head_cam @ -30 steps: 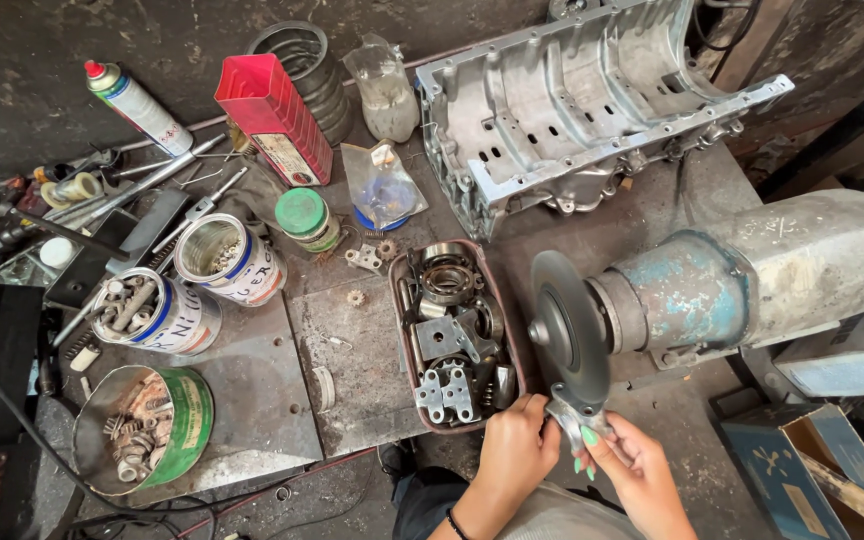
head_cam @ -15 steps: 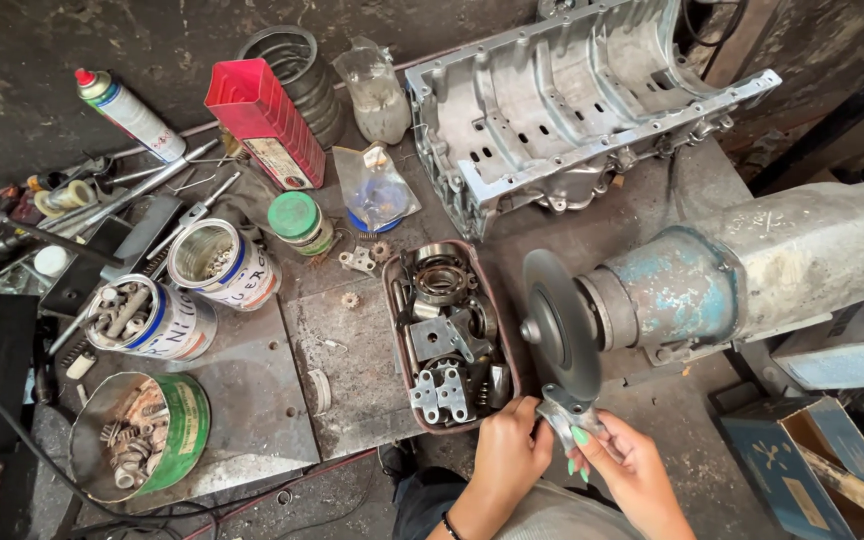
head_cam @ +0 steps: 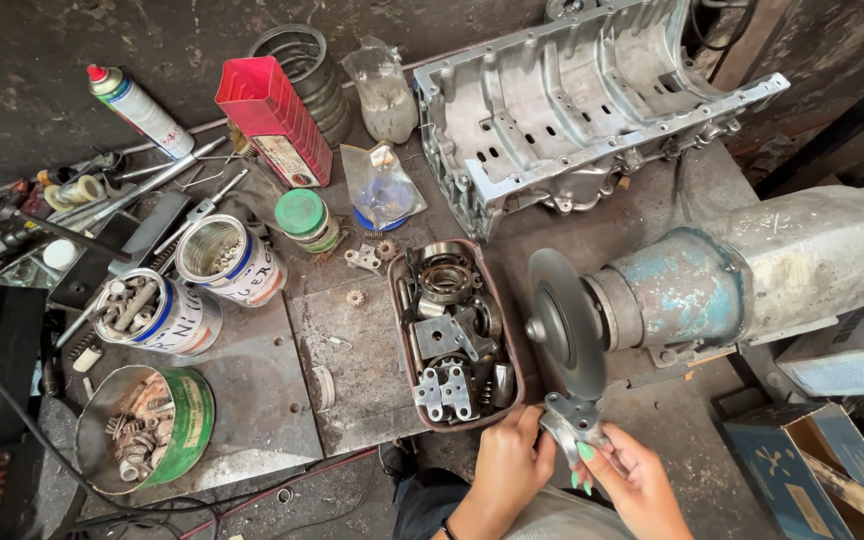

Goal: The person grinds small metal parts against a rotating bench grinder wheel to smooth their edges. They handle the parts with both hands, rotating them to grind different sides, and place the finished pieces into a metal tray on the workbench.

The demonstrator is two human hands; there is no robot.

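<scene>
Your left hand (head_cam: 509,462) and right hand (head_cam: 630,478) both close their fingers (head_cam: 532,425) on a small metal bracket (head_cam: 572,420), holding it just under the grey grinding disc (head_cam: 564,322) at the near edge of the tabletop (head_cam: 352,350). Judging from this, keep the bracket pinched firmly on both sides and your fingertips clear of the disc's rim, presenting only the metal edge to it. Just left sits an oblong tray (head_cam: 400,360) of bearings and plates. Further left stand open tins (head_cam: 157,315) of bolts and a green tin (head_cam: 142,428) of small parts. Behind the disc lies the blue-grey motor housing (head_cam: 742,280). At the back rest an aluminium engine casing (head_cam: 582,100), a red box (head_cam: 274,118) and a spray can (head_cam: 140,98). The surface is greasy, scuffed steel against a dark wall.
</scene>
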